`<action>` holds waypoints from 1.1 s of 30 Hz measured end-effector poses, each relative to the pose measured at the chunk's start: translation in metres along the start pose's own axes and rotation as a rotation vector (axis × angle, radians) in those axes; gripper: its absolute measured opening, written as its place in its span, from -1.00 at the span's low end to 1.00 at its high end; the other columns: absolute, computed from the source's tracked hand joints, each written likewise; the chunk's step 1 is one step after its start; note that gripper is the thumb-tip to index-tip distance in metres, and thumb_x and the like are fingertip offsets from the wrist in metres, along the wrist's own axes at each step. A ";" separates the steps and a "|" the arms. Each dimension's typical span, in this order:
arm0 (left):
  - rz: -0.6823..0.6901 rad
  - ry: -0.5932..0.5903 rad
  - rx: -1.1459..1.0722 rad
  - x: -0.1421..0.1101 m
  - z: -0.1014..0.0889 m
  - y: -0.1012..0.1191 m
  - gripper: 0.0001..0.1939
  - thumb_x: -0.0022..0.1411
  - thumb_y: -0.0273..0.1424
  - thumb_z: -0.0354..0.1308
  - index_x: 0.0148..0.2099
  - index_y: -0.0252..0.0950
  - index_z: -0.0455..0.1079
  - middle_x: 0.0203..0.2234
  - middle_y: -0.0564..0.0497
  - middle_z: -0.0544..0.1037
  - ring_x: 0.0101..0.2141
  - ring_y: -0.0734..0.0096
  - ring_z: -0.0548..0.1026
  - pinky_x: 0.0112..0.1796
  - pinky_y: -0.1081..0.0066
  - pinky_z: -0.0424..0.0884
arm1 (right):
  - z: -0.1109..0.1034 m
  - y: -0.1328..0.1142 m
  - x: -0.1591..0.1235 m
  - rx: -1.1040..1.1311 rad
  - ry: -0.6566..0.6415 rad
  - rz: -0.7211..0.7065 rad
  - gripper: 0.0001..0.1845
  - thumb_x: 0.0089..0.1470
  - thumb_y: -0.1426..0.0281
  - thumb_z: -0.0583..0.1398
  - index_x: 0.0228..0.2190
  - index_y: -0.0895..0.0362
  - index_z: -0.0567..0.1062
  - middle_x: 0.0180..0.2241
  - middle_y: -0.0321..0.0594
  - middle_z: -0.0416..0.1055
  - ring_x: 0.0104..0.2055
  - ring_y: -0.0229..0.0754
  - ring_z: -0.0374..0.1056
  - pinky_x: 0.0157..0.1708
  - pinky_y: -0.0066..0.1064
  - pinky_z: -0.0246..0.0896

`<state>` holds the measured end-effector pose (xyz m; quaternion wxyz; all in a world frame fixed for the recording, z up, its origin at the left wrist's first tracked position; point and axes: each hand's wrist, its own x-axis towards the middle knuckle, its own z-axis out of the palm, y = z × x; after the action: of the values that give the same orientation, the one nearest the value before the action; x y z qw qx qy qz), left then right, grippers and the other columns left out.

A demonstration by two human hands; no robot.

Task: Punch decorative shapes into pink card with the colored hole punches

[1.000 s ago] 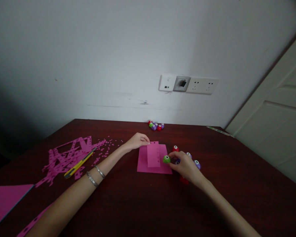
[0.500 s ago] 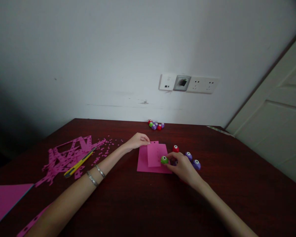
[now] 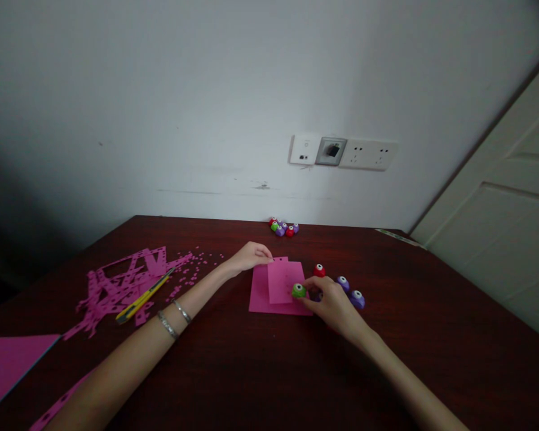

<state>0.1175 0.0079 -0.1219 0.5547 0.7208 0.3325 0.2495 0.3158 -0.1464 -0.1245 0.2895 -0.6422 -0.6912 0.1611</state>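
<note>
On the dark red table (image 3: pixel 269 371) lies a pink sheet (image 3: pixel 263 296) with a smaller pink strip (image 3: pixel 284 278) on top. My left hand (image 3: pixel 249 257), fingers closed, pinches the strip's far corner. My right hand (image 3: pixel 335 305) grips a small green punch (image 3: pixel 299 291) set on the strip's near right edge. Beside that hand stand a red punch (image 3: pixel 319 270) and two purple punches (image 3: pixel 350 291).
Punched pink scraps (image 3: pixel 126 284) and a yellow utility knife (image 3: pixel 144 296) lie at the left. A pink sheet (image 3: pixel 9 362) sits at the near left edge. A cluster of small punches (image 3: pixel 284 227) stands by the wall under the sockets (image 3: pixel 344 153). A door (image 3: pixel 503 221) is at the right.
My right hand has slid the green punch slightly leftward onto the edge of the pink strip. The left hand has stayed on the strip's far corner.
</note>
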 end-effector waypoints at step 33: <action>-0.048 0.031 0.012 0.002 0.011 -0.010 -0.98 0.00 -0.53 0.22 -0.43 -0.38 0.43 -0.56 0.02 0.53 -0.50 0.52 0.45 -0.34 0.43 0.33 | 0.006 0.002 -0.002 -0.070 -0.091 -0.152 -0.80 -0.07 0.35 0.25 -0.31 0.07 0.53 -0.35 -0.25 0.46 -0.28 -0.12 0.29 -0.24 -0.32 0.13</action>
<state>0.1245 0.0039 -0.1348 0.5511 0.7120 0.3597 0.2451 0.3139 -0.1469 -0.1312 0.2466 -0.5896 -0.7556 0.1435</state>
